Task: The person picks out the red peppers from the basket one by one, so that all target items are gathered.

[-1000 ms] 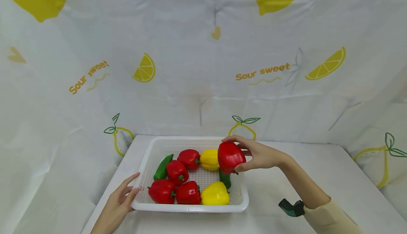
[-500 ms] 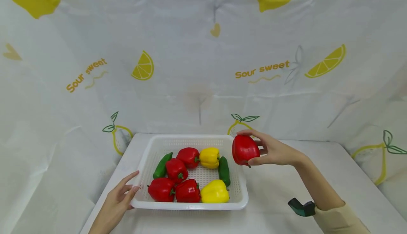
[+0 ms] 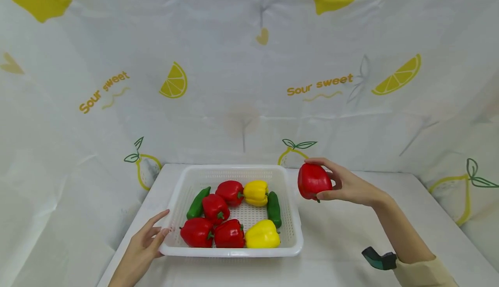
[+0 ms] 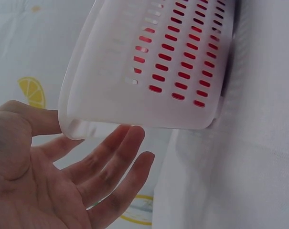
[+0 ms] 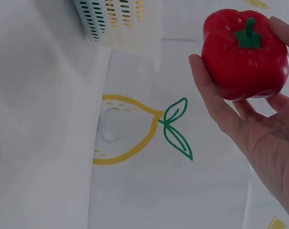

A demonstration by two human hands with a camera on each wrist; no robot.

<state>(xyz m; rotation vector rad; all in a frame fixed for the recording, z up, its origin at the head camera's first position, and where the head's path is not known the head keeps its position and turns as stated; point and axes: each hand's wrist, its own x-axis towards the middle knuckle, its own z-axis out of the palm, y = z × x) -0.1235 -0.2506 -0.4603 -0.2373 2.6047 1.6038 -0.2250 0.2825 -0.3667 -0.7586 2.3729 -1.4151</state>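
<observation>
My right hand (image 3: 347, 186) grips a red bell pepper (image 3: 313, 182) with a green stem, held in the air just beyond the basket's right rim. In the right wrist view the pepper (image 5: 244, 57) sits between thumb and fingers, stem facing the camera. At the left side of the white plastic basket (image 3: 230, 252) my left hand (image 3: 142, 248) holds the rim. From the left wrist view, thumb and index finger of that hand (image 4: 63, 176) reach over the rim, their tips hidden, while the other fingers lie under it. Several red bell peppers (image 3: 230, 233) lie inside the basket.
Two yellow bell peppers (image 3: 263, 234) and two long green vegetables (image 3: 274, 209) share the basket with the red ones. The white table (image 3: 351, 230) extends to its right. A lemon-printed cloth (image 3: 234, 118) hangs behind the table.
My right hand has carried the red bell pepper from above the basket's right side out to the right, uncovering the right green vegetable. The left hand has stayed at the rim.
</observation>
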